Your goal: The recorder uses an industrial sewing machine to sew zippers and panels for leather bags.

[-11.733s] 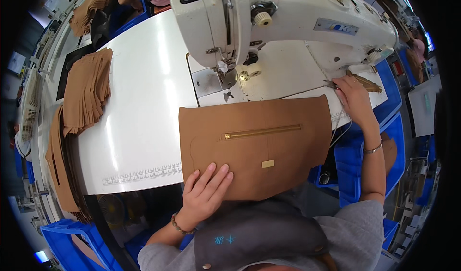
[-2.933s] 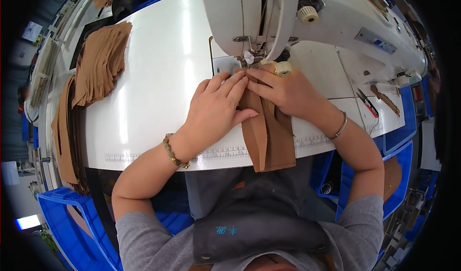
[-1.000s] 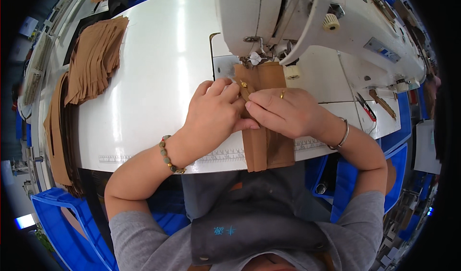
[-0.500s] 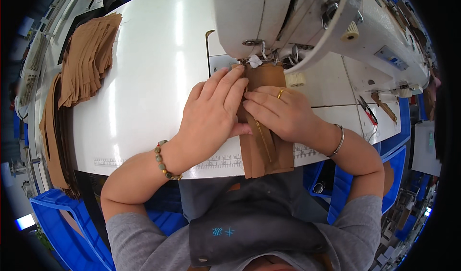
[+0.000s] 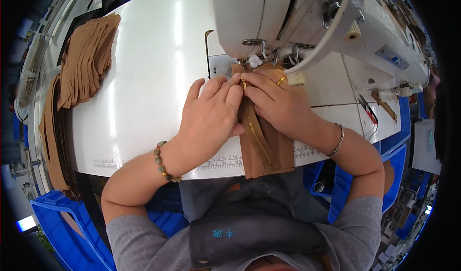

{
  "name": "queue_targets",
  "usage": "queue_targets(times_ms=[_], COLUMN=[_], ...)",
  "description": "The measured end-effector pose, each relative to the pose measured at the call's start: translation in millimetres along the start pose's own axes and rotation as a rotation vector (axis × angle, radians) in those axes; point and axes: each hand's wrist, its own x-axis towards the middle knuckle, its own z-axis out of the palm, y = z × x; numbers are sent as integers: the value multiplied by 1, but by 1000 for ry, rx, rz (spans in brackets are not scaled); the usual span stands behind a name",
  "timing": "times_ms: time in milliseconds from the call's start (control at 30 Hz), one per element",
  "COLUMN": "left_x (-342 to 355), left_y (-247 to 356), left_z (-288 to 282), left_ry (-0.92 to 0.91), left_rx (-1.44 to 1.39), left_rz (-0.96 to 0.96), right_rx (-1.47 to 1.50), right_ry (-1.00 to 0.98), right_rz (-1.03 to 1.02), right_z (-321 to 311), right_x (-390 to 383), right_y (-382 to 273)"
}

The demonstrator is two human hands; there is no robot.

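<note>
A brown fabric piece (image 5: 283,155) runs from under the sewing machine head (image 5: 254,18) to the table's front edge. On top of it lies a zipper (image 5: 255,131) with gold teeth and brown tape. My left hand (image 5: 211,105) presses its bent fingertips on the zipper's left side, close to the presser foot. From the right, my right hand (image 5: 283,103), with a gold ring, pinches the zipper tape just below the needle area. Both hands' fingertips nearly meet there. The needle itself is hidden behind the machine's parts.
Stacked brown fabric pieces (image 5: 91,59) lie at the table's left, with more strips (image 5: 55,136) hanging over the edge. Red-handled snips (image 5: 369,110) and a brown scrap (image 5: 384,105) lie at right. Blue bins (image 5: 62,218) stand below the table. A printed ruler (image 5: 216,162) lines the front edge.
My right hand has shifted slightly up toward the machine. The zipper teeth now show between my fingertips, and the zipper lies flatter. My left fingers have bent and drawn back a little.
</note>
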Motion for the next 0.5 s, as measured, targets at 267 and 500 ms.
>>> queue_targets(times_ms=[267, 500], left_x=[1, -1], left_y=[3, 2], left_z=[0, -1], left_ry=[-13, -43], left_rx=[44, 39], left_rz=[-19, -39], right_rx=[113, 71], right_ry=[-40, -61], right_rz=[-22, 60], right_z=[-1, -4], right_x=[-2, -9], right_y=[3, 2])
